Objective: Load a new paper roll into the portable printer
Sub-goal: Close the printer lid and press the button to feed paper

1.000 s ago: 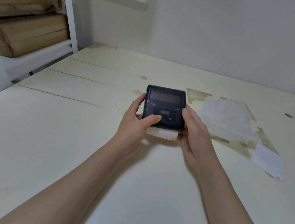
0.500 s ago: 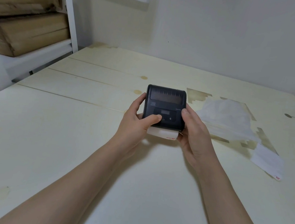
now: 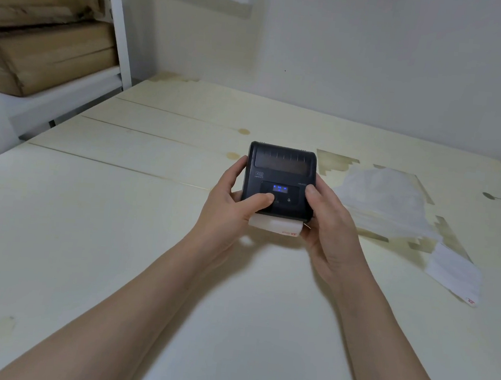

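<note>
2 bare hands hold a small black plastic portable printer (image 3: 280, 177) just above the pale cream wooden tabletop (image 3: 117, 239), near its middle. Left hand (image 3: 229, 209) wraps the printer's left side, fingers behind, thumb pressed flat on the dark control panel on top, just below a small display lit w/ blue marks. Right hand (image 3: 328, 224) clasps the right side, thumb tip resting on the top edge beside the panel. Both grips are closed snug on the printer body. Lid looks shut; a short strip of white paper w/ red print (image 3: 275, 226) sticks out of the near edge, between the 2 hands. To the right, well apart, a crumpled clear plastic wrapper (image 3: 384, 201) lies on the tabletop, & nearer the viewer a loose white paper slip w/ a red corner mark (image 3: 454, 272). Far left, brown cardboard boxes (image 3: 43, 50) sit on a white metal shelf (image 3: 118, 26).
</note>
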`<action>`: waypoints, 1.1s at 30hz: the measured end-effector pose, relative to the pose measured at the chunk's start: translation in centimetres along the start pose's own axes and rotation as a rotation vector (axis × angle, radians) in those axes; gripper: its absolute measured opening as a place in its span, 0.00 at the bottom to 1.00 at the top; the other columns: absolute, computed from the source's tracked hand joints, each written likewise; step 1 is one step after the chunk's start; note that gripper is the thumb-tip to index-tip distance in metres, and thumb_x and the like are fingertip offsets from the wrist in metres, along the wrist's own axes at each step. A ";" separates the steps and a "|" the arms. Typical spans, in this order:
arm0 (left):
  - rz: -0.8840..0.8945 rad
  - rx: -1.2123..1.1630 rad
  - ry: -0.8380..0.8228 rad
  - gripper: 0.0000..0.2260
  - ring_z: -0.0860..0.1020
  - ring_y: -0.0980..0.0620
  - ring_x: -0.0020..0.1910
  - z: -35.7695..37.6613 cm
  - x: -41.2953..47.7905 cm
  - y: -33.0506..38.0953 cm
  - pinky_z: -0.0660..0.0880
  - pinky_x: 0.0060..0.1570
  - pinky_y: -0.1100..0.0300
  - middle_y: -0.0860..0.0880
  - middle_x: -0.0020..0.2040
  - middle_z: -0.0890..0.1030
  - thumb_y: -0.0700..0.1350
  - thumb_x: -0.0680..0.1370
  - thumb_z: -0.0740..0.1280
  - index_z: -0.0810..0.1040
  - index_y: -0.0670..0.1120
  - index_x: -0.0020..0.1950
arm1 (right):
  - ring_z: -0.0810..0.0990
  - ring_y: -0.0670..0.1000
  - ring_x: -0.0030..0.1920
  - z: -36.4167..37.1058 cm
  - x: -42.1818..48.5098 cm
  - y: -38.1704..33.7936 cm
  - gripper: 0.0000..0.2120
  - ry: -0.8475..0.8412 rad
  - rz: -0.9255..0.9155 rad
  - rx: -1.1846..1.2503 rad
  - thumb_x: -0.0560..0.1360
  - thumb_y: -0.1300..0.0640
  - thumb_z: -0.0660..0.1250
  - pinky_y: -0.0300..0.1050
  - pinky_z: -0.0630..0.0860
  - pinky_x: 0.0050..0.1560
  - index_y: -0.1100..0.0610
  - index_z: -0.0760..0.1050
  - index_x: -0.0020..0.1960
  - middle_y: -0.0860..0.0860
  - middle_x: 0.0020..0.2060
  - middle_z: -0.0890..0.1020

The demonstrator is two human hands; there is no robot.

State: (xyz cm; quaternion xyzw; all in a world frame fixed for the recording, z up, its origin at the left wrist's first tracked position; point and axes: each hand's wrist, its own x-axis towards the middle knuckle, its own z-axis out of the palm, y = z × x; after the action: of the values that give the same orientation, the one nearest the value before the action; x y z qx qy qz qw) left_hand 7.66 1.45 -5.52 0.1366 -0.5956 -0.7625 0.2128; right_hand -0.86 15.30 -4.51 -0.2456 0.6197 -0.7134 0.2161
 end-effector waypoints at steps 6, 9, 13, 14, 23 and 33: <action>0.013 -0.016 -0.052 0.25 0.83 0.48 0.56 -0.1 0.2 0.3 0.77 0.59 0.50 0.50 0.60 0.84 0.44 0.81 0.64 0.63 0.57 0.76 | 0.82 0.60 0.60 -0.3 -0.1 0.1 0.23 0.020 -0.021 0.007 0.79 0.65 0.63 0.64 0.75 0.63 0.50 0.70 0.72 0.56 0.59 0.83; 0.014 -0.008 -0.050 0.24 0.83 0.50 0.54 0.1 0.2 0.3 0.78 0.57 0.53 0.53 0.57 0.84 0.44 0.82 0.62 0.63 0.56 0.76 | 0.81 0.62 0.61 -0.4 0.1 0.5 0.24 0.030 -0.023 -0.014 0.77 0.64 0.64 0.66 0.72 0.65 0.50 0.71 0.71 0.58 0.59 0.83; 0.016 0.013 -0.050 0.24 0.83 0.49 0.56 0.1 0.2 0.3 0.78 0.58 0.52 0.54 0.56 0.85 0.45 0.82 0.62 0.62 0.57 0.76 | 0.80 0.62 0.61 -0.4 0.3 0.8 0.26 0.040 -0.029 -0.026 0.74 0.64 0.65 0.65 0.72 0.66 0.51 0.71 0.71 0.59 0.59 0.83; 0.018 0.015 -0.052 0.24 0.83 0.49 0.56 0.1 0.1 0.2 0.78 0.58 0.52 0.52 0.57 0.84 0.45 0.82 0.62 0.62 0.58 0.76 | 0.80 0.62 0.61 -0.4 0.3 0.8 0.26 0.041 -0.032 -0.030 0.73 0.64 0.65 0.65 0.72 0.66 0.52 0.71 0.71 0.59 0.59 0.83; 0.038 0.026 -0.056 0.24 0.83 0.47 0.57 0.2 0.1 0.2 0.78 0.58 0.54 0.49 0.59 0.84 0.45 0.82 0.62 0.62 0.57 0.77 | 0.81 0.60 0.61 -0.6 0.3 0.9 0.26 0.044 -0.059 -0.069 0.73 0.63 0.65 0.62 0.72 0.66 0.50 0.71 0.71 0.57 0.58 0.84; 0.047 0.025 -0.056 0.23 0.82 0.47 0.58 0.1 0.1 0.2 0.78 0.59 0.52 0.48 0.60 0.84 0.44 0.82 0.61 0.62 0.56 0.77 | 0.80 0.60 0.61 -0.7 0.4 1.0 0.27 0.021 -0.077 -0.086 0.74 0.63 0.65 0.62 0.72 0.67 0.50 0.71 0.71 0.57 0.58 0.84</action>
State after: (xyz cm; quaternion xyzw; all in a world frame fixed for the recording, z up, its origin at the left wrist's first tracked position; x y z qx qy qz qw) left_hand 7.55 1.41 -5.32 0.1038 -0.6137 -0.7535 0.2120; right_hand -1.66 15.48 -5.52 -0.2708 0.6422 -0.6964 0.1711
